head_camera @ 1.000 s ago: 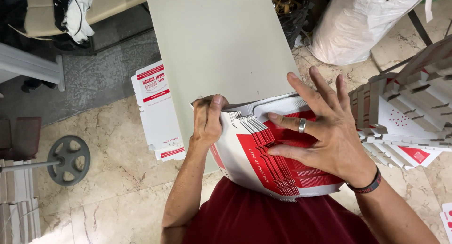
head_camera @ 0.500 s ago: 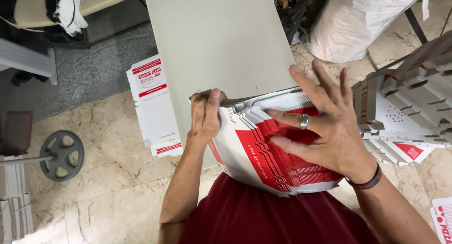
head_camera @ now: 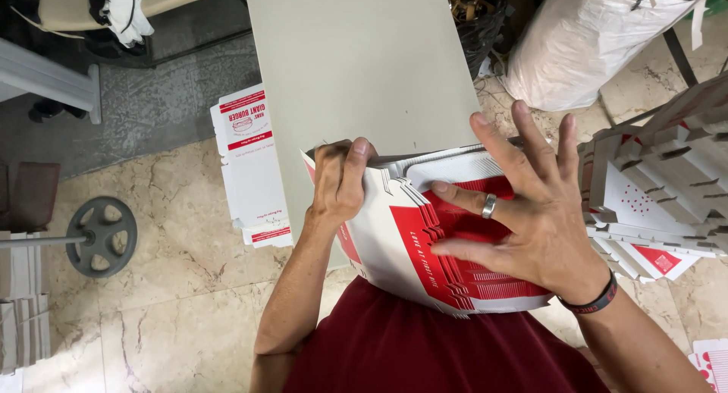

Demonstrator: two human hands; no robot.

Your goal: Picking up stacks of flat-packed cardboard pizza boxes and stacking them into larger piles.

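Head view: stack of flat red-and-white cartons (head_camera: 425, 234) rests on the lap, long axis slanting from upper left to lower right, top edge against grey board (head_camera: 356, 67). Left hand (head_camera: 337, 182) clamps the stack's upper-left corner. Right hand (head_camera: 531, 211) lies flat, fingers spread wide, on top.

Stack of flat red-and-white carton blanks (head_camera: 447, 241) fanned at centre, under a grey board. Second flat stack, white with red bands (head_camera: 250, 165), on floor at left. Folded white cartons with red panels (head_camera: 660, 203) piled at right. White sack (head_camera: 584, 40) top right.
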